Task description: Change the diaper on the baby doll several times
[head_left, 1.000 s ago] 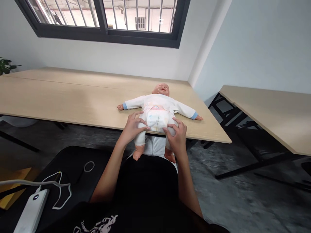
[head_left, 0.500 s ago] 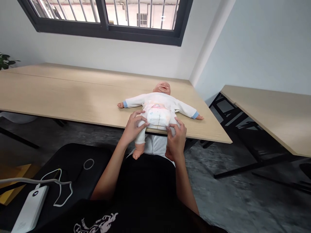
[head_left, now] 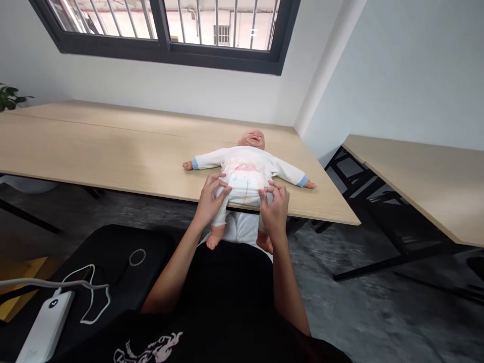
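A baby doll in a white top with blue cuffs lies on its back at the near edge of the long wooden table, arms spread, legs hanging over the edge. It wears a white diaper. My left hand pinches the white trouser fabric at the doll's left hip. On the other side my right hand grips the fabric at the thigh, fingers curled. A bunch of white cloth hangs between the doll's bare feet.
A second wooden table stands to the right, with a floor gap between. A black seat at my left carries a white power bank with a white cable. A plant sits far left. A barred window is above.
Both hands slid a little up the doll's legs toward the hips, drawing the white fabric upward. The doll has stayed in place.
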### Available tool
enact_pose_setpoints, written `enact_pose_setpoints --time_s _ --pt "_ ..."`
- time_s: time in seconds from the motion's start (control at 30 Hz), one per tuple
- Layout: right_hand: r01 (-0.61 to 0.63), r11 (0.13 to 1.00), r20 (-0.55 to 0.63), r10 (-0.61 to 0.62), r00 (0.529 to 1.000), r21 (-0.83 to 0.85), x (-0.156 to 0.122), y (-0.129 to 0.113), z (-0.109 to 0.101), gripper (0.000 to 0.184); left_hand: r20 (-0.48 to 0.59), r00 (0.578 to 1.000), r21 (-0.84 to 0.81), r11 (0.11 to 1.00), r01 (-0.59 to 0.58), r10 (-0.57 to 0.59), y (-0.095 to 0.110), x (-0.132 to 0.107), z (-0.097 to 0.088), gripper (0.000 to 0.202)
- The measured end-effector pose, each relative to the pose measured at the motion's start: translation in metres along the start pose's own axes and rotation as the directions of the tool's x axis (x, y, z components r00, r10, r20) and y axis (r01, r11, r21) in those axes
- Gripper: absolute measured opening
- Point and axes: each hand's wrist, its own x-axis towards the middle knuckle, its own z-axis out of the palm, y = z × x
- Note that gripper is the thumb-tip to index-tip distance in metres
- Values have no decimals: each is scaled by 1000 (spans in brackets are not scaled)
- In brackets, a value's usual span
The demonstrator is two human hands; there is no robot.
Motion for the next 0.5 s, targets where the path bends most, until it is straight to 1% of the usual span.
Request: enact_pose_setpoints --time_s 0.1,0.2,0.3,0.4,0.5 --pt "-3 1000 -11 3 1000 -4 -1 2 1 28 -10 1000 -3 1000 3 -3 0 -1 -1 20" --pt "0 1000 0 0 1000 12 -2 5 -2 29 19 1000 -7 1000 -1 1 -1 -1 -4 18" --pt "29 999 57 -30 998 16 -6 7 -8 28 57 998 -8 1000 -5 6 -4 -1 -6 15" --pt "59 998 133 -57 989 -11 -10 9 -13 27 98 995 19 1000 -2 0 -6 -2 -5 22" --pt "61 998 170 -56 984 -27 -13 11 -13 25 147 989 61 998 -5 -4 -6 -2 -4 25"
